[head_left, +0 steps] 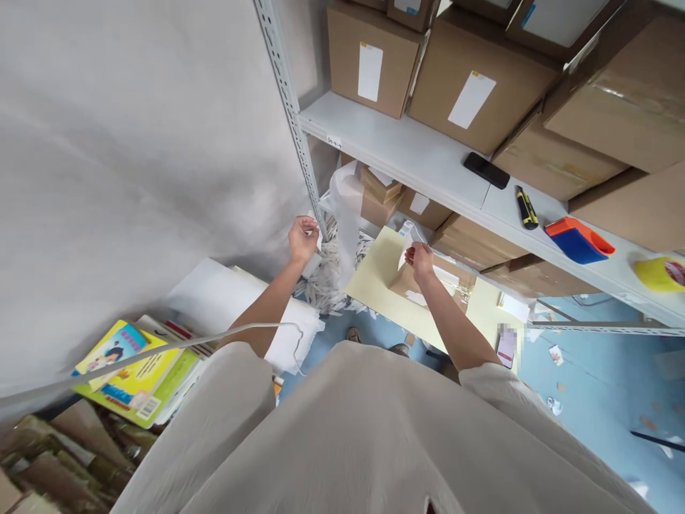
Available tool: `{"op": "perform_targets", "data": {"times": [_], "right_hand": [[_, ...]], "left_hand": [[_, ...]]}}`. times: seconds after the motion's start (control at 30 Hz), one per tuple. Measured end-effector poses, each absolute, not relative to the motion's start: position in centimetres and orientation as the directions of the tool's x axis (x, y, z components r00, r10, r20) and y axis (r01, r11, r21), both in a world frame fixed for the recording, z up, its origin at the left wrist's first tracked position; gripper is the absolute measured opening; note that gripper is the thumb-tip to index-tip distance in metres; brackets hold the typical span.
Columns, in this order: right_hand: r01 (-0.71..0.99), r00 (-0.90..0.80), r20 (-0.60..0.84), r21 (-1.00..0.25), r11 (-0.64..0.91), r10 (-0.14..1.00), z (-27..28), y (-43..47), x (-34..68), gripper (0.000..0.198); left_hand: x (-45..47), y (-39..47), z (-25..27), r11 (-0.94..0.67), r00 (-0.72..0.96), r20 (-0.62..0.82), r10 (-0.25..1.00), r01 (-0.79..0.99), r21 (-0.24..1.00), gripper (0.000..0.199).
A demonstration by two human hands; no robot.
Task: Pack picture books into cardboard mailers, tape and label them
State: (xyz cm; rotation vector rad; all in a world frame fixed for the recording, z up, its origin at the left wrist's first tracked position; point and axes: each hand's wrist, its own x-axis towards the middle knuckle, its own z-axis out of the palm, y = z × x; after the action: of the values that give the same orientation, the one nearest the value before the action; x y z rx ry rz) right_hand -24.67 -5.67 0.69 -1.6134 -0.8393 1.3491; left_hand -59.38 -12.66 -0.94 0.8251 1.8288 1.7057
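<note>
Yellow tabletop (369,275) bears a carton (401,281) below the right hand (421,261), its grip curled, any pinch unclear.

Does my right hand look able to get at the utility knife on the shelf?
Probably yes: the utility knife lies near the front edge of the shelf, with nothing seen covering it. Your right hand is off to its left and would likely have to move over.

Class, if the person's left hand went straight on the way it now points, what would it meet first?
Most likely the grey shelf post, just ahead of the left hand; depth is unclear from one view, so the hand might pass in front.
</note>
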Motion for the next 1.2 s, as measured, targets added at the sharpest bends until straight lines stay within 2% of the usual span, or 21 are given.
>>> {"op": "perform_targets", "data": {"times": [0.2,0.4,0.57,0.67,0.8,0.93,1.07,1.2], "right_hand": [[-0.017,0.141,-0.373,-0.927,-0.375,0.917,1.1,-6.0,-24.9,0.026],[0.049,0.07,-0.324,-0.944,-0.327,0.944,1.4,-6.4,-24.9,0.027],[0.09,-0.007,-0.237,-0.968,-0.235,0.972,2.0,-7.1,-24.5,0.033],[0.155,-0.027,-0.114,-0.982,-0.108,0.993,2.7,-7.9,-23.6,0.034],[0.299,-0.03,0.076,-0.951,0.082,0.997,3.7,-9.7,-21.7,0.03],[0.411,-0.058,0.177,-0.893,0.185,0.983,4.4,-11.2,-19.4,0.023],[0.484,-0.081,0.197,-0.849,0.211,0.977,4.8,-12.1,-17.0,0.023],[0.433,-0.038,0.17,-0.885,0.169,0.985,4.3,-12.7,-14.5,0.03]], "left_hand": [[-60.6,-12.8,-1.8,-0.005,-0.694,0.073,0.716,0.1,0.995,0.028],[-57.8,-11.8,-1.8,-0.004,-0.649,0.023,0.761,0.03,1.0,0.023],[-50.7,-10.4,-0.9,0.023,-0.385,-0.059,0.921,-0.098,0.995,0.022],[-45.8,-9.5,-0.1,0.035,-0.198,-0.063,0.978,-0.142,0.989,0.026],[-40.5,-7.9,1.0,0.085,-0.179,-0.103,0.978,-0.106,0.991,0.029],[-36.9,-6.9,1.1,0.125,-0.11,-0.133,0.985,-0.075,0.989,0.034],[-34.2,-6.4,0.8,0.129,-0.04,-0.134,0.99,-0.096,0.987,0.035],[-32.4,-6.2,1.1,0.132,-0.017,-0.134,0.991,-0.075,0.988,0.03]]}}
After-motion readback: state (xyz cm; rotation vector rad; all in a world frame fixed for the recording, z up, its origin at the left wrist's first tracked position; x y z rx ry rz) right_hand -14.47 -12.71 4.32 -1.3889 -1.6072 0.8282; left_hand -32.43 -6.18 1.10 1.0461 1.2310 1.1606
